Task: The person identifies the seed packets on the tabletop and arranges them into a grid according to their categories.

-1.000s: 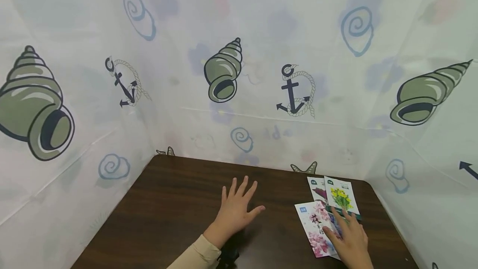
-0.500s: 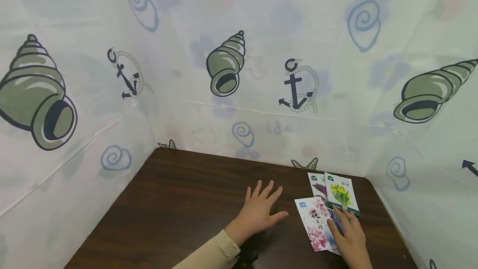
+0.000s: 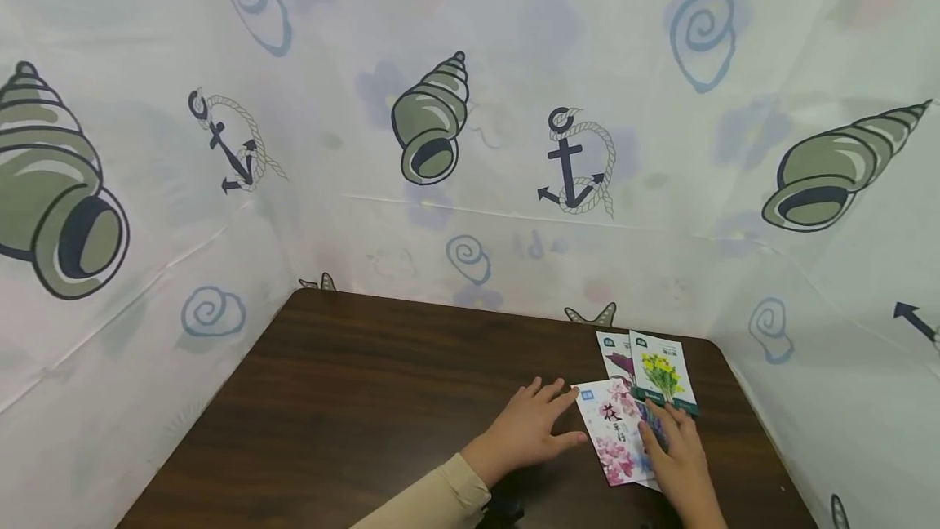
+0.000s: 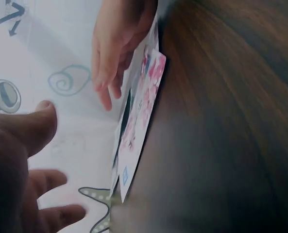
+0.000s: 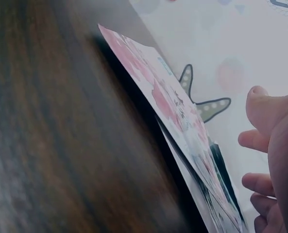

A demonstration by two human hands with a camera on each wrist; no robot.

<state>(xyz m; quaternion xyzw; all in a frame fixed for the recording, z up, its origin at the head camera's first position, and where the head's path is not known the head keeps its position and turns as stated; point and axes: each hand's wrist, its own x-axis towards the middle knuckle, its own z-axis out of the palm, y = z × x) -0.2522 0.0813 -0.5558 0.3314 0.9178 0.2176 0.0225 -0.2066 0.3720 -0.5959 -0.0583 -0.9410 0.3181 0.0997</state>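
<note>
Shell-printed sheeting [image 3: 507, 64] is walling the counter [image 3: 330, 406]; cards [image 3: 662, 370] are overlapping near its far right corner, right hand [image 3: 679, 464] blocking some, left hand [image 3: 523, 433] hovering beside, all fingers [image 3: 556, 406] loose, empty. Unlike head, right wrist is catching a raised edge on the pink card [image 5: 153, 80].

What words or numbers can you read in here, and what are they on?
"花": the big dark character on the pink-flowered card. I can't be sure of the smaller ones below it.
Too small to read: that card's blue label.
Too small to read: print on the yellow-flowered card and purple-flowered card.
Too faint to read: letter-like marks on the backdrop.
No readable numbers.
</note>
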